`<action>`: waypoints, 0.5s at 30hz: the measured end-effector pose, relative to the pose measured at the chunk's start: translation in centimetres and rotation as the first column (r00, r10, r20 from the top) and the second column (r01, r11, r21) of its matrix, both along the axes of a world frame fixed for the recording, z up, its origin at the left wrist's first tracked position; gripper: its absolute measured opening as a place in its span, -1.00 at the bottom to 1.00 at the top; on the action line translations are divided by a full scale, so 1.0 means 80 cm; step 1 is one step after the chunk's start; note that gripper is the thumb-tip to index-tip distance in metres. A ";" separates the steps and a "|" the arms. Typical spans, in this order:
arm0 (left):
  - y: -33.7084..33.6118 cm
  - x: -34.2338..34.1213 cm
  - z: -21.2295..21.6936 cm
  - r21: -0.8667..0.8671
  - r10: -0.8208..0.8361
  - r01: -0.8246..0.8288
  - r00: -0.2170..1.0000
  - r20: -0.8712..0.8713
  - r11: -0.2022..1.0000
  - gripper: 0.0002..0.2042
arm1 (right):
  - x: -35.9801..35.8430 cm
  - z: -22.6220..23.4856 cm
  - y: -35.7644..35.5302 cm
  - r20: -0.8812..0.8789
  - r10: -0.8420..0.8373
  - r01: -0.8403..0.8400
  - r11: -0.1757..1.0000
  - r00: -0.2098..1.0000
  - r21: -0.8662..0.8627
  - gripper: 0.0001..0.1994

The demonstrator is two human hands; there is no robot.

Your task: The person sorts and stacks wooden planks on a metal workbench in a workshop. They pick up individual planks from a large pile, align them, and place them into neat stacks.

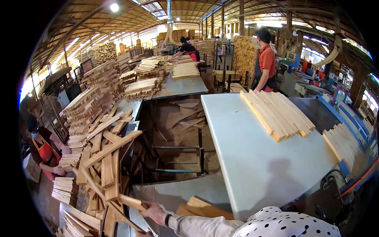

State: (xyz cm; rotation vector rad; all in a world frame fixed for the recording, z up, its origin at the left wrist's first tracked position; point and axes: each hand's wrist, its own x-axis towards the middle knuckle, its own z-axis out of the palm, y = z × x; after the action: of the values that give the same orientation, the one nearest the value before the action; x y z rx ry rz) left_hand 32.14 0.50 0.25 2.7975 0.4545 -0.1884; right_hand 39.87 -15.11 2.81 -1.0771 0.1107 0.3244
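Observation:
My right hand [155, 213], in a pale pink work glove, grips the near end of a short wooden board [133, 202]. Its arm reaches in from the lower right. At the bottom edge only a small part of my left hand [143, 234] shows, closed at the end of a long thin wooden strip [94, 186]. That strip slants up and left across a loose heap of wooden boards [107, 170]. One longer board [112, 149] lies crosswise on top of the heap. Beside my right forearm, more boards [205, 207] lie on a grey metal surface.
A white-topped table [244, 158] on the right bears a row of pale boards [278, 114]. At the left a person in a red apron [44, 150] handles stacked strips [65, 189]. Another person in an orange shirt [266, 63] stands behind the table. A metal frame [177, 148] stands in the gap.

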 end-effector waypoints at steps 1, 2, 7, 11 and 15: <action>-0.023 -0.040 0.002 -0.048 -0.023 0.024 0.999 0.025 0.999 -0.39 | -0.036 0.019 -0.017 0.035 0.002 0.003 0.993 0.999 -0.115 -0.41; -0.057 -0.083 0.006 -0.116 -0.050 0.056 0.997 0.056 0.992 -0.39 | -0.068 0.022 -0.035 0.054 0.046 -0.031 0.968 0.997 -0.250 -0.41; -0.210 -0.296 0.026 -0.339 -0.103 0.140 0.987 0.126 0.930 -0.38 | -0.292 0.004 -0.101 0.248 0.151 -0.038 0.912 0.957 -0.409 -0.61; -0.241 -0.460 0.036 -0.461 0.041 0.000 0.996 0.079 0.887 -0.36 | -0.492 0.038 -0.212 0.103 0.732 -0.345 0.434 0.673 -0.832 -0.42; -0.270 -0.620 0.021 -0.609 0.237 -0.215 0.970 -0.045 0.763 -0.35 | -0.582 -0.040 -0.323 0.182 0.978 -0.372 0.207 0.101 -0.905 -0.55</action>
State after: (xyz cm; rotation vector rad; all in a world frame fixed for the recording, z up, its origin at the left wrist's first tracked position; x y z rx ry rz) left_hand -17.44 -21.10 1.95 2.0824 0.5948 -0.1909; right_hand -6.68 -40.93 -0.38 -1.9174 -1.4112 0.8000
